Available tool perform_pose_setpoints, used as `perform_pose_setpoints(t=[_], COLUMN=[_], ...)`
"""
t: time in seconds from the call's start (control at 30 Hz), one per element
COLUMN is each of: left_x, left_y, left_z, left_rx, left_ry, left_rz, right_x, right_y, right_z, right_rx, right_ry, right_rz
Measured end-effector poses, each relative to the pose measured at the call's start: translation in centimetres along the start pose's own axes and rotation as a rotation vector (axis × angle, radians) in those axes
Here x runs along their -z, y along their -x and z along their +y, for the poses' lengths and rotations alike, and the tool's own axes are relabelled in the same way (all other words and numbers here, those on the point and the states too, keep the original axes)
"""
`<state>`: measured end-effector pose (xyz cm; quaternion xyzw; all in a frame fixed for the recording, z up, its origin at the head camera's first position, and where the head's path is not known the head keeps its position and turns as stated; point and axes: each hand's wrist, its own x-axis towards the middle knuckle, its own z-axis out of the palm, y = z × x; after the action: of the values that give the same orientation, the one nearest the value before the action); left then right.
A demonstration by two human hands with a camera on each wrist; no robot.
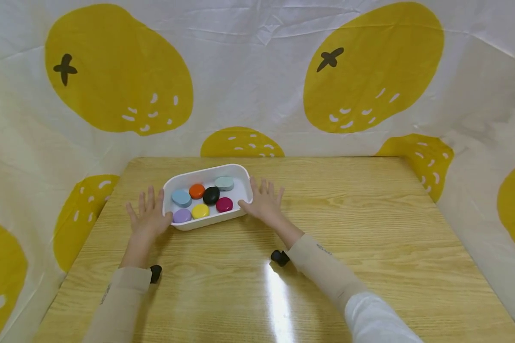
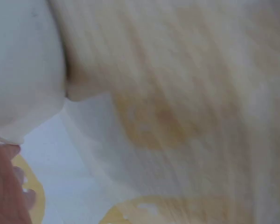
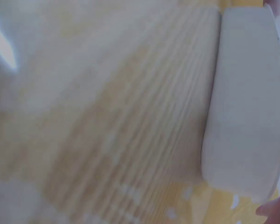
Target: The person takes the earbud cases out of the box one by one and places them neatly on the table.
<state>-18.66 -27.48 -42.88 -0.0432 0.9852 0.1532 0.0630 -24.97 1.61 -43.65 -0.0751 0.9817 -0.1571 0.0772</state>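
A white rectangular tray (image 1: 212,222) with rounded corners sits slightly askew on the wooden table. Inside lie several smooth, rounded pieces: light blue (image 1: 181,197), orange (image 1: 197,191), black (image 1: 211,196), pale green (image 1: 224,183), magenta (image 1: 224,205), yellow (image 1: 200,211) and lilac (image 1: 182,216). My left hand (image 1: 148,216) touches the tray's left end with fingers spread, its thumb at the near corner. At the right end my right hand (image 1: 263,202) has its fingers fanned out and its thumb at the rim. Both wrist views show the tray's outer wall (image 2: 25,60) (image 3: 245,102) close up.
The wooden table (image 1: 347,228) extends to the right and in front of the tray. A fabric sheet (image 1: 249,81) printed with yellow fruit hangs behind and along the sides. Small black devices (image 1: 279,257) stick out from both sleeved wrists.
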Motion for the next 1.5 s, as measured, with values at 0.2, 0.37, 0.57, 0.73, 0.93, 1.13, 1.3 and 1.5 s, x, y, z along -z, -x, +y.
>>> perform_pose_setpoints(t=[0.2, 0.37, 0.57, 0.73, 0.93, 1.13, 1.3, 1.5], left_x=[-0.1, -0.7, -0.6, -0.6, -0.8, -0.9, -1.2, -2.0], left_y=[-0.4, -0.8, -0.9, -1.0, -1.1, -0.5, 0.7, 2.4], left_z=[-0.1, -0.2, 0.2, 0.0, -0.3, -0.1, 0.4, 1.1], left_rx=[0.058, 0.086, 0.098, 0.055, -0.021, -0.076, -0.108, -0.137], left_ry=[0.06, 0.05, 0.049, 0.054, 0.054, 0.022, -0.001, 0.0], left_rz=[-0.011, -0.001, 0.01, 0.012, -0.002, -0.011, -0.018, 0.018], right_x=[0.5, 0.6, 0.4, 0.1, -0.4, -0.4, -0.6, -0.7], right_y=[-2.9, -4.5, -4.4, -3.6, -1.5, 1.4, 3.8, 6.4], right_z=[0.5, 0.8, 0.8, 0.9, 1.1, 1.4, 2.1, 2.9], right_rx=[0.026, 0.075, 0.082, 0.079, 0.026, -0.002, -0.016, -0.022], right_ry=[-0.012, -0.009, 0.001, 0.031, 0.085, 0.086, 0.11, 0.115], right_rz=[0.025, 0.018, -0.003, 0.011, 0.023, 0.042, 0.048, 0.045])
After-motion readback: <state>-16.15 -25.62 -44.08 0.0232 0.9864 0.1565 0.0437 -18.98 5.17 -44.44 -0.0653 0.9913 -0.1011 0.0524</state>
